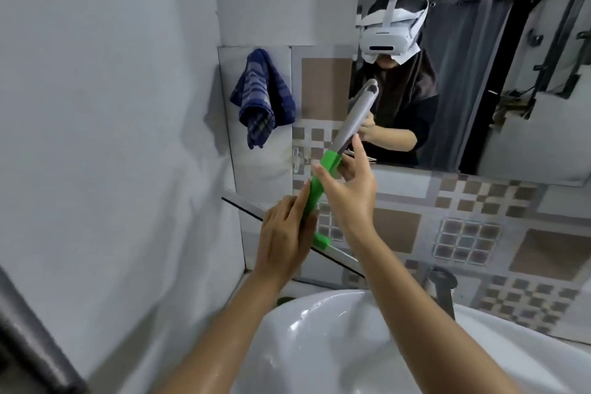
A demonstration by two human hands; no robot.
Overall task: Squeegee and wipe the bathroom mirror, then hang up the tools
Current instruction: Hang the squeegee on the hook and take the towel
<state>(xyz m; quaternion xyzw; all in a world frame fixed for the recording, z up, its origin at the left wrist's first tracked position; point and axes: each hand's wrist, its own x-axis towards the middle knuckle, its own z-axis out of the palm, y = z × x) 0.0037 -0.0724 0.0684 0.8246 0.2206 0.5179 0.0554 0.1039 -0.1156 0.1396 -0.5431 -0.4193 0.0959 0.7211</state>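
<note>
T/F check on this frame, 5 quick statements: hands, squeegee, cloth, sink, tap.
1. Both hands are on the squeegee. True: the left hand is on the lower green part and the right hand is higher up the handle.
2. The blue checked cloth lies in the sink. False: it hangs on the wall left of the mirror.
3. The squeegee handle is all green. False: its upper part is grey.
4. The white sink shows water droplets. True.
5. Water is running from the tap. False: no stream is visible.
</note>
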